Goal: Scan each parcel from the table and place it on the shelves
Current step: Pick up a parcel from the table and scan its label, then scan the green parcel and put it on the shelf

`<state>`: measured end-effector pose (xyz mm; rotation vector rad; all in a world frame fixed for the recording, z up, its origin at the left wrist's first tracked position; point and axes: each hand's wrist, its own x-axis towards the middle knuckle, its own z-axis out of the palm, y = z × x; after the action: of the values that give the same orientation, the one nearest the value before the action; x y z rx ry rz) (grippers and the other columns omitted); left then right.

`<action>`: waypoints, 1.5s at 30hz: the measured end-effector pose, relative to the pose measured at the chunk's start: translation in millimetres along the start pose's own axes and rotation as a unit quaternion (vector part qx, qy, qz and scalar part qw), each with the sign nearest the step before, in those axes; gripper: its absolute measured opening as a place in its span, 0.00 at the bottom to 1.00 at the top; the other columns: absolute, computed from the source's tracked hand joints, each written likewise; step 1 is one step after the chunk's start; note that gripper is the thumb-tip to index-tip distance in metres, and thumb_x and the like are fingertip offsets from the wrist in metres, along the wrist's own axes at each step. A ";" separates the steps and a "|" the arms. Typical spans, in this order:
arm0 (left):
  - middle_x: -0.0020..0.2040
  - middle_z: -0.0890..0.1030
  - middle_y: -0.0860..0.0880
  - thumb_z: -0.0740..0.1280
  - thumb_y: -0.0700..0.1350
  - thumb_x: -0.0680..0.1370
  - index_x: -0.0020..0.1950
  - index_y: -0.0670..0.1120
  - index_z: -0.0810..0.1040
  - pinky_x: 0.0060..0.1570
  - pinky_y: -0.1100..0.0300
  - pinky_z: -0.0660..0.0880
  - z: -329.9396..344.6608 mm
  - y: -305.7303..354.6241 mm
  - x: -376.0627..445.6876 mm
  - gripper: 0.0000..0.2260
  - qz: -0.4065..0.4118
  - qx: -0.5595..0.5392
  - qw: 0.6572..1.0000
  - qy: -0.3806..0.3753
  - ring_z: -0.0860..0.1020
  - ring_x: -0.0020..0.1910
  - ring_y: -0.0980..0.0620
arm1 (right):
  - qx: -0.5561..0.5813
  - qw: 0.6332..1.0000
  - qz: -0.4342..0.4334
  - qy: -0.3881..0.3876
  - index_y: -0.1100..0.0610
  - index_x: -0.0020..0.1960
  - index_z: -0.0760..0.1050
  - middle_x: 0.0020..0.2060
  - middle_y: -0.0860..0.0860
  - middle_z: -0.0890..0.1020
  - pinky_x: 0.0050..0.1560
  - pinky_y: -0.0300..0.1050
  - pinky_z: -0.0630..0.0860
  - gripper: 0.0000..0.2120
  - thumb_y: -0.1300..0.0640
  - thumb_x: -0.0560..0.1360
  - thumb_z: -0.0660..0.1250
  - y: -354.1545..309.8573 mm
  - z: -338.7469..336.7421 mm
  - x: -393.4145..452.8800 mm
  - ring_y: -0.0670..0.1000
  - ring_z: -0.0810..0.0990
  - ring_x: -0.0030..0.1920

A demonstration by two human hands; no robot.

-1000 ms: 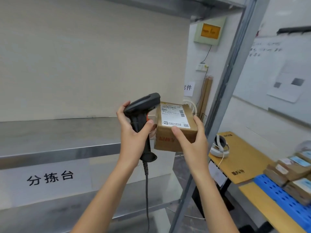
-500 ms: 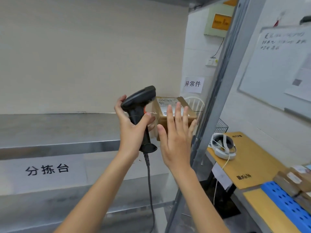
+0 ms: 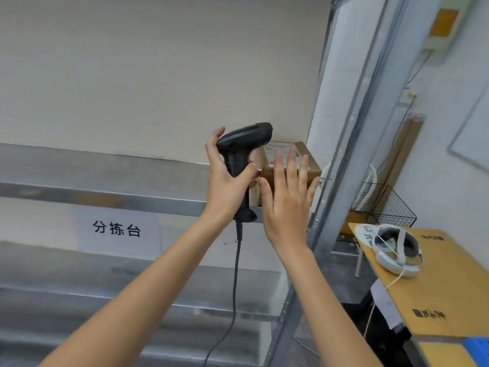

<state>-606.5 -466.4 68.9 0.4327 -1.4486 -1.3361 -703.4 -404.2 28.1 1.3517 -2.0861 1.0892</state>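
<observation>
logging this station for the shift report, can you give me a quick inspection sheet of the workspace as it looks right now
surface: metal shelf, bare steel towards its left.
job's things: cardboard parcel on the shelf's right end, label up; black scanner.
clutter: white headset on a tan table; wire basket behind.
hands: left hand grips the scanner; right hand open, fingers straight, flat against the parcel's front.
cables: scanner cord hangs down; white headset wire.
surroundings: paper sign, steel upright.

The parcel sits on the shelf at its right end, behind both hands, the scanner left of it.
</observation>
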 end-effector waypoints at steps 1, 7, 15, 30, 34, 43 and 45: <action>0.71 0.71 0.44 0.68 0.33 0.79 0.74 0.59 0.59 0.55 0.44 0.83 0.1 1.5 0.4 0.33 -0.002 0.004 1.000 0.004 0.80 0.61 0.35 | 0.009 1.000 -0.004 0.000 0.51 0.82 0.49 0.81 0.48 0.46 0.78 0.57 0.33 0.31 0.39 0.83 0.45 0.1 -0.6 -0.5 0.51 0.39 0.81; 0.58 0.79 0.43 0.67 0.34 0.80 0.73 0.60 0.59 0.56 0.45 0.82 -12.3 14.4 -8.1 0.31 0.010 0.054 0.998 0.043 0.86 0.48 0.38 | 0.081 0.996 -0.040 0.021 0.53 0.81 0.53 0.80 0.48 0.49 0.78 0.54 0.33 0.28 0.43 0.84 0.48 -9.4 -7.4 -13.5 0.50 0.40 0.81; 0.64 0.76 0.46 0.68 0.33 0.79 0.73 0.60 0.61 0.49 0.54 0.84 -93.8 41.2 -43.4 0.31 0.099 0.164 0.974 0.124 0.82 0.45 0.53 | 0.209 0.975 -0.080 -0.013 0.53 0.81 0.51 0.81 0.49 0.52 0.79 0.49 0.36 0.27 0.48 0.85 0.52 -85.4 -4.5 -25.3 0.52 0.43 0.82; 0.60 0.78 0.49 0.67 0.34 0.79 0.72 0.62 0.61 0.37 0.58 0.83 -365.7 176.3 -206.2 0.31 0.116 0.337 0.879 0.317 0.84 0.34 0.48 | 0.318 0.884 -0.192 -0.285 0.49 0.82 0.45 0.82 0.48 0.45 0.78 0.53 0.35 0.30 0.47 0.85 0.54 -377.7 63.3 -145.6 0.49 0.38 0.81; 0.58 0.76 0.58 0.68 0.34 0.79 0.72 0.64 0.60 0.32 0.59 0.81 -443.9 202.7 -286.6 0.32 0.113 0.392 0.835 0.368 0.83 0.32 0.50 | 0.331 0.847 -0.229 -0.347 0.49 0.82 0.46 0.82 0.49 0.46 0.78 0.56 0.36 0.30 0.47 0.85 0.54 -455.8 84.6 -205.9 0.51 0.40 0.81; 0.58 0.78 0.50 0.68 0.35 0.80 0.75 0.63 0.58 0.29 0.62 0.78 -543.7 241.4 -436.2 0.33 0.040 0.435 0.750 0.497 0.82 0.31 0.51 | 0.348 0.759 -0.336 -0.437 0.48 0.82 0.45 0.82 0.51 0.47 0.78 0.58 0.38 0.30 0.46 0.85 0.54 -589.7 92.0 -325.8 0.54 0.41 0.81; 0.55 0.79 0.50 0.68 0.35 0.80 0.76 0.62 0.58 0.29 0.60 0.79 -558.0 251.0 -458.3 0.33 0.035 0.445 0.728 0.520 0.82 0.32 0.50 | 0.356 0.739 -0.356 -0.447 0.48 0.82 0.45 0.82 0.50 0.47 0.78 0.58 0.38 0.30 0.46 0.85 0.54 -612.2 91.2 -343.6 0.54 0.41 0.81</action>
<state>130.8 -286.9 -24.5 1.4578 -0.9595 -0.0561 1.8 -416.6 -33.3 3.2084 -1.2338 0.9650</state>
